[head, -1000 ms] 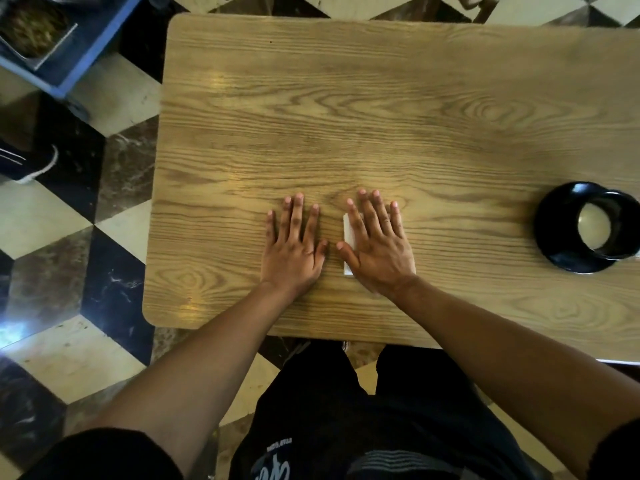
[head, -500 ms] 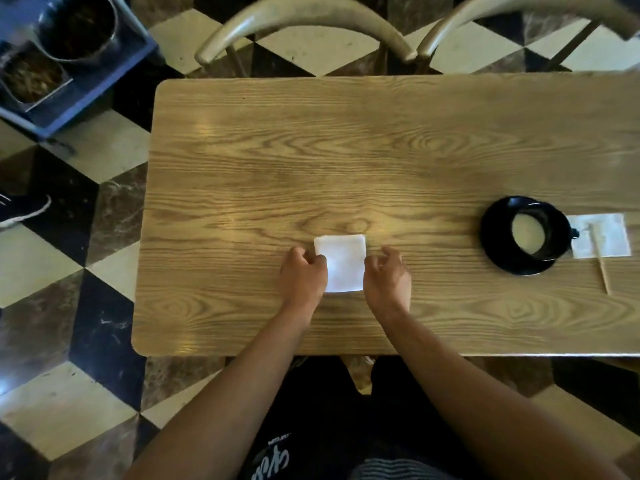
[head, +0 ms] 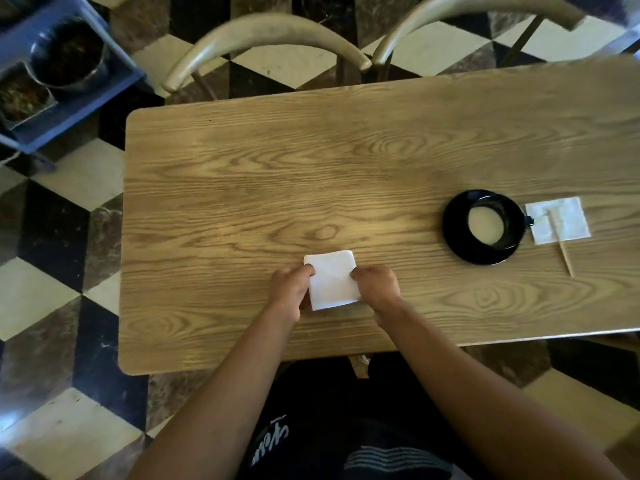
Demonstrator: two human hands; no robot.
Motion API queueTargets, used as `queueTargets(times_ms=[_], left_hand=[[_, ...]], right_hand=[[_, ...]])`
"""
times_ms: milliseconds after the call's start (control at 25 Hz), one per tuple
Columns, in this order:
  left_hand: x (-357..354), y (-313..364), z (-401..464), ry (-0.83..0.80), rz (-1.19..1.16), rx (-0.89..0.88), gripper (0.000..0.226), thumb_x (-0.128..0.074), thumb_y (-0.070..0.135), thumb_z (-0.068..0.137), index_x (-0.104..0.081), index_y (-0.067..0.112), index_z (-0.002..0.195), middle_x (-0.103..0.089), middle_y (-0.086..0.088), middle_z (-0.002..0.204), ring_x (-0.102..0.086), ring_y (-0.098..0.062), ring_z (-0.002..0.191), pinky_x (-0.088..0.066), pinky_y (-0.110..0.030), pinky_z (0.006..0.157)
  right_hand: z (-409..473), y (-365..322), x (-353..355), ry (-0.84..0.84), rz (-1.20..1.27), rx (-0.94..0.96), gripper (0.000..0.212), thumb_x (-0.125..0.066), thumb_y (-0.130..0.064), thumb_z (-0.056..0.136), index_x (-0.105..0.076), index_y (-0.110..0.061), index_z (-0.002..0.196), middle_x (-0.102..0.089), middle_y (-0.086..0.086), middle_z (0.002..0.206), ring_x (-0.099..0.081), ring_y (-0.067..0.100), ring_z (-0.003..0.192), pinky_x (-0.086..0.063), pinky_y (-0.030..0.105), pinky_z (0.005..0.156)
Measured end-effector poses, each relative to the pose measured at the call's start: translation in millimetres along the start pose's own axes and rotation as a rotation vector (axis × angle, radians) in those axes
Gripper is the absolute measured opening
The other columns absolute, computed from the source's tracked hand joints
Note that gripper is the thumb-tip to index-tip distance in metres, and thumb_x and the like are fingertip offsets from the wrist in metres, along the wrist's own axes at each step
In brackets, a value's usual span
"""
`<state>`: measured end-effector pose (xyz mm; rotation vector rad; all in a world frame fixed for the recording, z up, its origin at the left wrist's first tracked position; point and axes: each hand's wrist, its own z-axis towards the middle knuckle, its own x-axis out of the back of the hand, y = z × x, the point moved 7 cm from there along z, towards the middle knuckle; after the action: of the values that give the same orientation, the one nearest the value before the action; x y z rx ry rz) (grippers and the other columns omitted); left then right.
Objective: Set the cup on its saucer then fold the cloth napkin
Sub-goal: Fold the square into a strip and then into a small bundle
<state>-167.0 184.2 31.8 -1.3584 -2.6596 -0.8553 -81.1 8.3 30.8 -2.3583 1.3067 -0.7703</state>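
Note:
A small white folded napkin (head: 332,280) lies on the wooden table (head: 311,174) near its front edge. My left hand (head: 290,292) pinches the napkin's left edge with curled fingers. My right hand (head: 375,287) pinches its right edge the same way. A diagonal crease shows across the napkin's upper part. Far to the right, a black cup (head: 496,224) with a pale inside stands on a black saucer (head: 453,237).
Right of the saucer lie a white paper square (head: 568,218) and a thin wooden stick (head: 562,245). Two curved chair backs (head: 266,39) stand behind the table. A blue cart (head: 114,88) with metal pots stands at the far left on the checkered floor.
My hands went from lying flat over the napkin to pinching its two side edges. The napkin now shows as a small square. The view has pulled back and tilted.

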Motion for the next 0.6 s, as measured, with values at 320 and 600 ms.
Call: queueTargets(times_ms=[320, 600], left_hand=[[-73.2, 31.9, -12.7, -0.223, -0.031, -0.019, 0.010, -0.069, 0.002, 0.085, -0.066, 0.011, 0.083, -0.069, -0.008, 0.074, -0.065, -0.024, 0.066, -0.054, -0.034, 0.070], [-127.8, 43.6, -11.1, -0.213, 0.032, -0.075, 0.020, -0.075, 0.005, 0.087, -0.072, 0.011, 0.106, -0.075, -0.003, 0.093, -0.072, -0.018, 0.085, -0.051, -0.029, 0.062]], right_hand=[[21.5, -7.6, 77.8, 0.052, 0.198, 0.056, 0.018, -0.067, -0.011, 0.085, -0.078, -0.025, 0.080, -0.076, -0.009, 0.078, -0.069, 0.013, 0.077, -0.054, 0.028, 0.069], [39.8, -10.4, 120.9, 0.141, 0.085, 0.097, 0.023, -0.063, -0.016, 0.086, -0.080, -0.019, 0.101, -0.076, -0.008, 0.087, -0.070, 0.013, 0.086, -0.054, 0.029, 0.075]])
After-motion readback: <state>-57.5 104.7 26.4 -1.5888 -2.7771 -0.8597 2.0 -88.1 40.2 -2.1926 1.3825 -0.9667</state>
